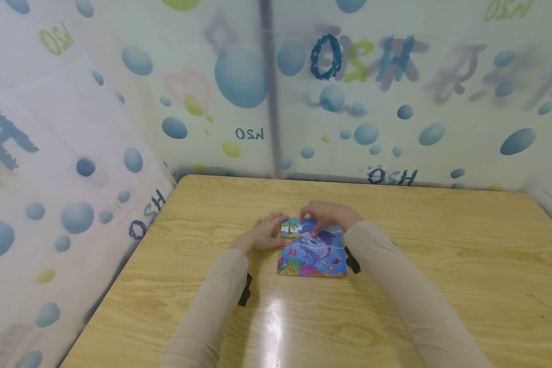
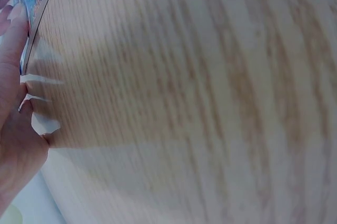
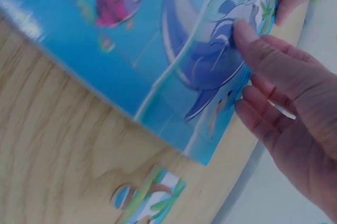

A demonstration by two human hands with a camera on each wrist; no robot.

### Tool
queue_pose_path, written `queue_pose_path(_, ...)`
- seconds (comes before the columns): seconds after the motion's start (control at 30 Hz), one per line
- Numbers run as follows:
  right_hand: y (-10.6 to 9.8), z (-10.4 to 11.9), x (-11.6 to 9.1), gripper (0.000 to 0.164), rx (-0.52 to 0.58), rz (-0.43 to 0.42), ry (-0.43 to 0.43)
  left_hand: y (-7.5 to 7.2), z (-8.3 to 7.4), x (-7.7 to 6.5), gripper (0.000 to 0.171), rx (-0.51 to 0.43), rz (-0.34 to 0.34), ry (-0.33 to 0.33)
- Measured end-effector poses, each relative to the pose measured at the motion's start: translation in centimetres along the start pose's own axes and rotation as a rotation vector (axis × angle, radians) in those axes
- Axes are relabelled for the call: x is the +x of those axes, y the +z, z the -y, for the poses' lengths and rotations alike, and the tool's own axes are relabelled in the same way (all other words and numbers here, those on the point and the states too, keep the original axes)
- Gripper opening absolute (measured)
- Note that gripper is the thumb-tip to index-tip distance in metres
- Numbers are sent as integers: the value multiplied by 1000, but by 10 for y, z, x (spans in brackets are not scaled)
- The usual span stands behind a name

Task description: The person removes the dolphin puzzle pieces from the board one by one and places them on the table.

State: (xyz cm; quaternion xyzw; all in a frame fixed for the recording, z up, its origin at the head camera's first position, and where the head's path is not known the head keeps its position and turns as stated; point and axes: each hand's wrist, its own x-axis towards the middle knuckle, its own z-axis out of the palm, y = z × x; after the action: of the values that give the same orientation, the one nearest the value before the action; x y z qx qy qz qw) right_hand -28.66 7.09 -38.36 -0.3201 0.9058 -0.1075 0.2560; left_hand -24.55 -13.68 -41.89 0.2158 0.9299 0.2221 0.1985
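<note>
A jigsaw puzzle (image 1: 310, 258) with dolphins, a palm tree and sea creatures lies flat on the table. My left hand (image 1: 262, 234) rests at its left side, fingers stretched towards the upper left corner and thumb on the left edge. From the upper right, my right hand (image 1: 328, 213) reaches over the picture with curled fingers. Its thumb and fingers pinch a puzzle piece (image 3: 225, 32) by the dolphin's head; much of that piece's outline is hidden. In the right wrist view a loose puzzle piece (image 3: 163, 203) with palm leaves lies beside the puzzle.
The wooden table (image 1: 202, 214) meets patterned curtains (image 1: 303, 117) at the back and left. Dark wrist straps (image 1: 245, 290) show below the sleeves. My right forearm (image 1: 400, 276) covers part of the table to the puzzle's right.
</note>
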Motion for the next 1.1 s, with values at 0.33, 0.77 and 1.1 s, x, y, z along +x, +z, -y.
queue_pose_path(0.33,-2,7,0,36,-33,30,40,2,-4,2,76,0,10,7)
queue_pose_path(0.77,3,2,2,41,92,-4,86,2,-2,2,75,-6,9,4)
queue_pose_path(1.1,11,2,-2,36,124,-138,61,-1,0,0,75,-20,9,4)
